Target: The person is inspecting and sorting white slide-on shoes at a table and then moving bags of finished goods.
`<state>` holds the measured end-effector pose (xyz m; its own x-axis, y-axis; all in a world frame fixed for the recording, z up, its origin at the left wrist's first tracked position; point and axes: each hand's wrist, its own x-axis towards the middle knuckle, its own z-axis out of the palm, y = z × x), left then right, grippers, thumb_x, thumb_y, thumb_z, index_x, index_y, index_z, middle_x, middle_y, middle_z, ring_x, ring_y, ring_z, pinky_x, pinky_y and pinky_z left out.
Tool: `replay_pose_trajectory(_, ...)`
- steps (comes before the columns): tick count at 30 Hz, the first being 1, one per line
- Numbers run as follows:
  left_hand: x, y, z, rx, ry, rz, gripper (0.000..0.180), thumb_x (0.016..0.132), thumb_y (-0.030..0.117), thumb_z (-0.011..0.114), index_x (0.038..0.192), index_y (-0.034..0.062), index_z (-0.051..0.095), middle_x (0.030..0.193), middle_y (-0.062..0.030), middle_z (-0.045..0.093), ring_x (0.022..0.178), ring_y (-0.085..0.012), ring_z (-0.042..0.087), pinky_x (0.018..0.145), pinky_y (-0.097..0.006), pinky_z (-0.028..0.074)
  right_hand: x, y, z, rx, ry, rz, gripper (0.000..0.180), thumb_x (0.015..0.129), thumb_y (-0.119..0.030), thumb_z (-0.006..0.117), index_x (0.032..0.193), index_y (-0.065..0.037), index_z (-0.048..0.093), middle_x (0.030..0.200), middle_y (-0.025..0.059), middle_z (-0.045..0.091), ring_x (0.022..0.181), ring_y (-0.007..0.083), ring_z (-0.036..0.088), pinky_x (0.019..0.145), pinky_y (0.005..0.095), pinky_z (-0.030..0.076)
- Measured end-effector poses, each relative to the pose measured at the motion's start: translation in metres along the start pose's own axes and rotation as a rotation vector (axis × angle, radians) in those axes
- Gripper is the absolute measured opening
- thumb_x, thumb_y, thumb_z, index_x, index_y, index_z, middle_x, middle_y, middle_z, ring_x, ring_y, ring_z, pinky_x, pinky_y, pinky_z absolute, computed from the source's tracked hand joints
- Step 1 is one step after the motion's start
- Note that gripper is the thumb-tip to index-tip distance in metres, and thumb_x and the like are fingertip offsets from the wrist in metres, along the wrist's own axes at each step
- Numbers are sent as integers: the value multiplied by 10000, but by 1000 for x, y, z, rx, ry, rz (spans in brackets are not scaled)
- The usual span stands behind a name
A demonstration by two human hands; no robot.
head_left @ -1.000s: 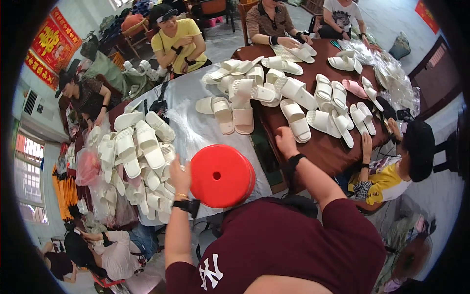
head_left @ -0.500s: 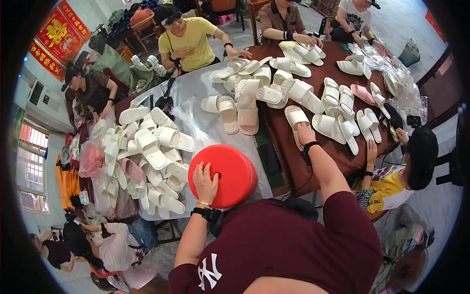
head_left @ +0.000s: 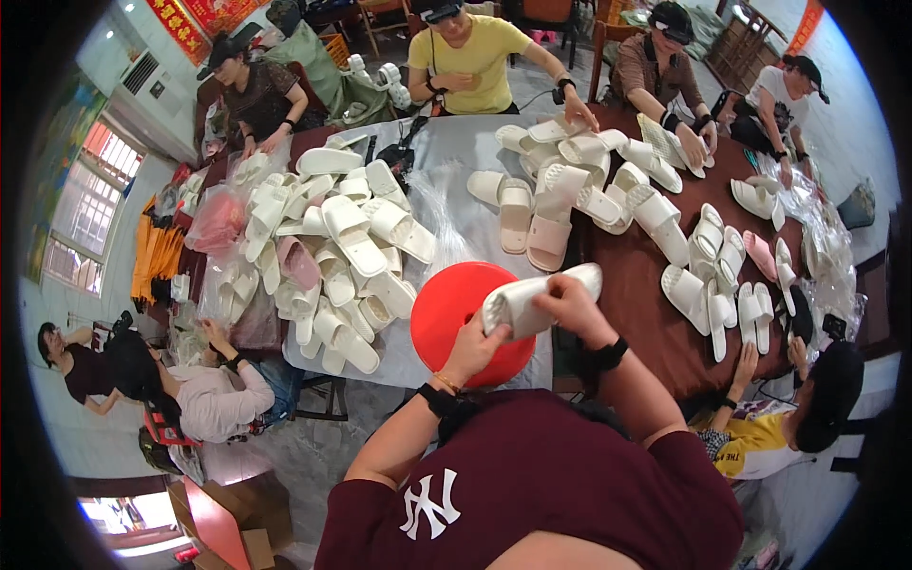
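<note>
Over the red round stool [head_left: 442,309] I hold a white slide slipper [head_left: 519,302] between both hands. My left hand [head_left: 467,353] grips its left end, with the fingers partly hidden. My right hand [head_left: 574,310] is closed on its side, near the strap. The slipper lies roughly level, pointing left to right. Left of the stool is a big pile of white slippers [head_left: 350,235] with a pink slipper [head_left: 299,263] among them. Another heap of white slippers [head_left: 562,180] sits beyond my hands.
Loose pairs of slippers [head_left: 755,315] lie on the brown tabletop [head_left: 617,328] at right. Clear plastic bags [head_left: 831,256] line the right edge, and thin plastic strips [head_left: 445,214] lie on the grey tabletop. Several people sit around, one in a yellow shirt [head_left: 478,71] opposite.
My right hand has lifted a white slipper off the brown tabletop and brought it left over the stool. My left hand has left the stool top and taken hold of the slipper.
</note>
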<state>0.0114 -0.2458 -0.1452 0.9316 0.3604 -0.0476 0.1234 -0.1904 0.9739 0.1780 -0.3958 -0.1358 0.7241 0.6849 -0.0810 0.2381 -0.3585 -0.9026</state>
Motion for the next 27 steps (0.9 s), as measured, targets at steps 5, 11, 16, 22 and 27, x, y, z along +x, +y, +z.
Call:
replay_pose_trajectory(5,-18,-25,-35,-331,222,-104,299,891,109,492,1163,-13,516,1083,-48,586,995,-137,539,860,-290,424,-12,-46,25,49,-96,-38,196,758,-136,643,866,20,593,696,122,593,620,200,592,572,318,472)
replay_pose_trajectory(11,-46,-46,-58,-498,289,-211,314,892,109,492,1184,-5,507,1119,-54,575,1000,-136,539,865,-286,416,-19,-26,32,-538,171,-179,516,704,-234,673,1153,-50,497,1181,159,486,1048,370,472,853,461,401)
replay_pose_trajectory(16,-51,-52,-69,-464,336,-245,303,877,129,505,1145,-9,531,1082,-52,586,981,-136,539,846,-276,418,-13,17,39,-420,122,-118,427,733,-110,585,1143,-20,504,1098,205,541,1022,364,513,846,421,429)
replay_pose_trajectory(22,-41,-27,-138,-324,338,-136,317,856,137,521,1139,-4,545,1059,-55,601,957,-145,557,828,-280,434,7,3,10,-566,-124,-270,329,696,-2,550,1024,-24,572,965,163,598,999,314,535,837,384,438)
replay_pose_trajectory(27,-4,-15,-165,149,137,-73,365,811,229,586,1097,2,566,966,-106,641,876,-181,601,777,-310,461,20,-38,16,-618,-325,-832,263,714,-60,536,974,-50,573,972,104,588,1039,278,521,944,379,383)
